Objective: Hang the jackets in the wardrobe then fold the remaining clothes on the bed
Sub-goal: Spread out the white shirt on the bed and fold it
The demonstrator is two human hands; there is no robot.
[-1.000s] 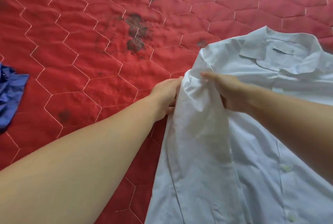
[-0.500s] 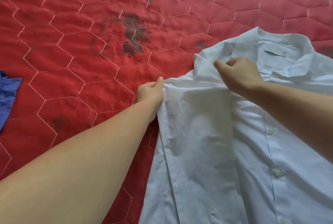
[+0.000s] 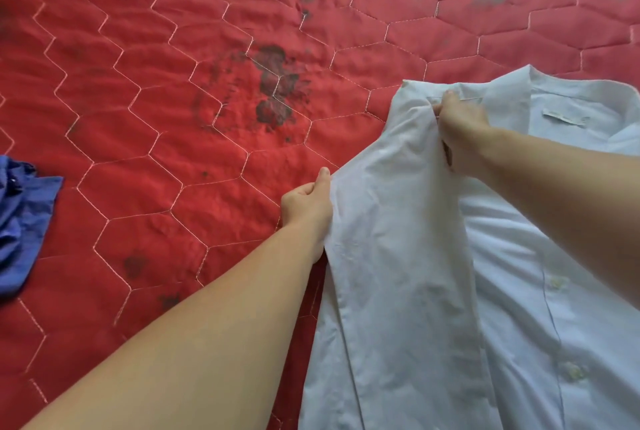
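Observation:
A pale blue-white button shirt [image 3: 408,284] lies front up on the red quilted bed [image 3: 173,90], at the right of the view, with its collar toward the far side. My left hand [image 3: 306,202] grips the shirt's left edge, thumb on top of the cloth. My right hand [image 3: 457,124] pinches the folded-over fabric at the shoulder, close to the collar. A strip of the shirt's left side is folded inward over the body between my two hands.
A crumpled blue garment [image 3: 20,221] lies at the left edge of the bed. Dark stains [image 3: 273,90] mark the quilt beyond my left hand. Red quilt stretches across the far and left parts.
My right hand has moved up from the sleeve area to the shoulder by the collar. My left hand has shifted a little outward along the shirt's left edge, and the fold lies straighter.

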